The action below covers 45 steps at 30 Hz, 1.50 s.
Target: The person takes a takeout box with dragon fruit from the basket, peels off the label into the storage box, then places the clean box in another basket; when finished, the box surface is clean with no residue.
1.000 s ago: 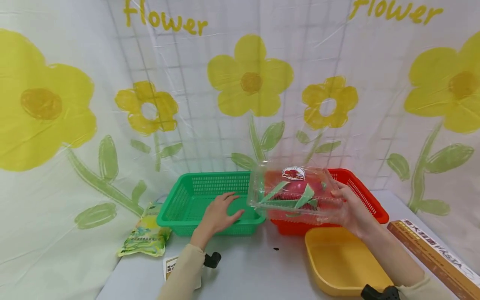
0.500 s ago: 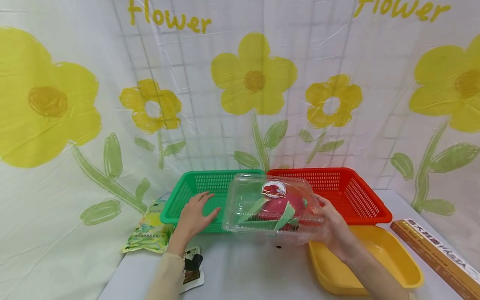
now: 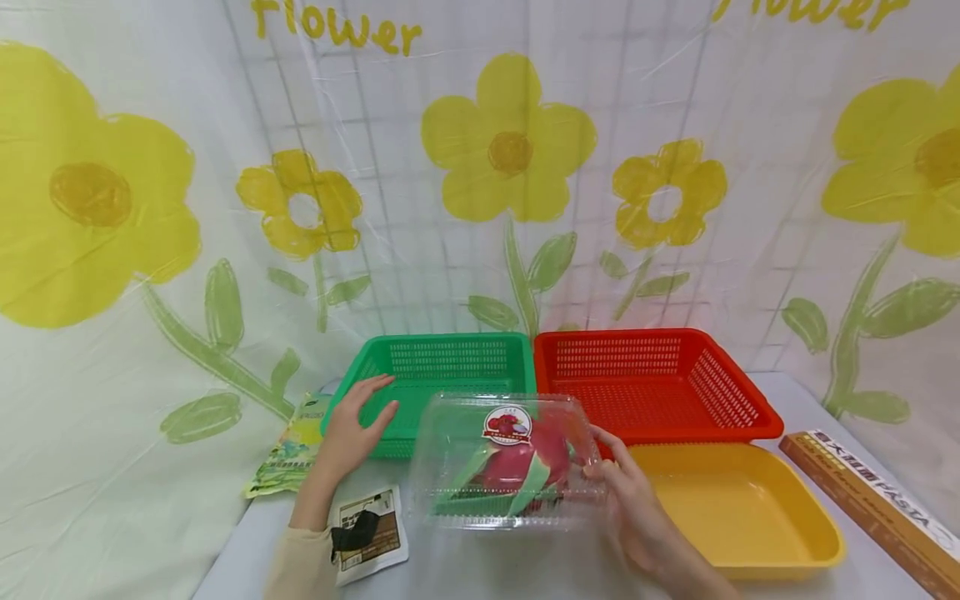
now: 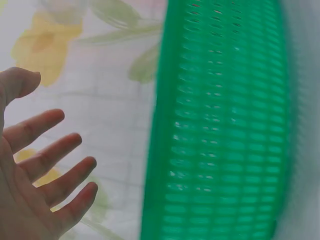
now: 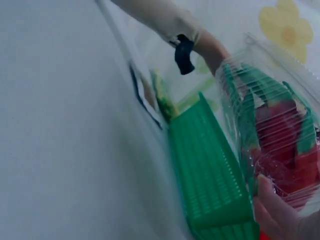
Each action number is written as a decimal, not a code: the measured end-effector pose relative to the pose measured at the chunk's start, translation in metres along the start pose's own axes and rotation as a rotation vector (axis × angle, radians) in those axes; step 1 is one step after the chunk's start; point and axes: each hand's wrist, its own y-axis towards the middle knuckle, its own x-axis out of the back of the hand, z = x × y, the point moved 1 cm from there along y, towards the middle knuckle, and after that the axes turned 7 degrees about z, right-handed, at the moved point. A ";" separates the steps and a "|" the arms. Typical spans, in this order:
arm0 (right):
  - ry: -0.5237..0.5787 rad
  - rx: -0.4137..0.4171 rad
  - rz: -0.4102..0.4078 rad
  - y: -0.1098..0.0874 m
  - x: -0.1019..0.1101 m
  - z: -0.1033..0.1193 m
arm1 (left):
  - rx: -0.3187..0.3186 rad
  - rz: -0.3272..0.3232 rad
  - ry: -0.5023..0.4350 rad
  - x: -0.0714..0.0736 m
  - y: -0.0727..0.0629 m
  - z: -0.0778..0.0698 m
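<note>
My right hand [image 3: 632, 504] grips the right end of a clear plastic clamshell box [image 3: 442, 454], held up in front of the baskets. Inside it lies a red dragon fruit [image 3: 551, 446] with green scales, and a round label shows on the lid. In the right wrist view, the thumb [image 5: 267, 187] presses on the box's side. My left hand [image 3: 351, 429] hovers by the left part of the green basket [image 3: 465, 354], apart from the box. Its fingers are spread and hold nothing, as the left wrist view also shows.
A red basket [image 3: 615, 337] stands right of the green one, with a yellow tub [image 3: 738, 508] before it. Far right lies a long brown pasta box [image 3: 862, 492]. On the left are a green-yellow bag [image 3: 288, 458] and a small brown-and-white packet [image 3: 386, 533].
The box, in my right hand, has come leftward and nearer, away from the red basket. My left hand has drawn back to the left from above the green basket.
</note>
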 end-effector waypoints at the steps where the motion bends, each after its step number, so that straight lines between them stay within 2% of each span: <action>1: 0.006 0.012 -0.002 -0.001 -0.001 -0.004 | -0.011 -0.003 -0.013 0.001 0.000 -0.003; 4: 0.010 0.033 0.002 -0.004 -0.001 -0.015 | -0.034 -0.004 -0.037 0.005 0.000 -0.012; 7: -0.036 0.050 0.023 -0.006 0.002 -0.026 | -0.042 0.002 -0.043 0.007 -0.001 -0.018; 10: -0.051 0.046 0.101 -0.008 0.005 -0.035 | -0.054 0.007 -0.036 0.008 -0.001 -0.024; 14: 0.043 0.031 0.258 -0.008 0.006 -0.045 | -0.071 0.006 -0.023 0.008 -0.001 -0.028; 16: 0.067 0.016 0.279 -0.009 0.006 -0.049 | -0.075 0.003 -0.020 0.007 0.000 -0.030; 22: -0.046 -0.036 0.183 -0.011 0.007 -0.059 | -0.077 0.016 -0.022 0.006 -0.001 -0.034; 25: -0.063 -0.045 0.141 -0.012 0.010 -0.065 | -0.082 0.021 -0.026 0.005 -0.002 -0.035; 31: -0.059 0.000 0.073 -0.013 0.017 -0.074 | -0.107 0.033 -0.035 0.005 -0.001 -0.039; 35: -0.129 0.024 -0.022 -0.016 0.017 -0.074 | -0.112 0.049 -0.023 0.005 -0.002 -0.043; 39: -0.181 -0.017 -0.093 -0.018 0.013 -0.069 | -0.096 0.113 -0.032 0.006 -0.002 -0.049; 42: -0.203 -0.094 -0.089 -0.021 0.010 -0.066 | -0.081 0.207 -0.041 0.006 -0.002 -0.054; 45: -0.249 -0.097 -0.087 -0.025 0.005 -0.064 | -0.070 0.310 -0.057 0.005 -0.003 -0.059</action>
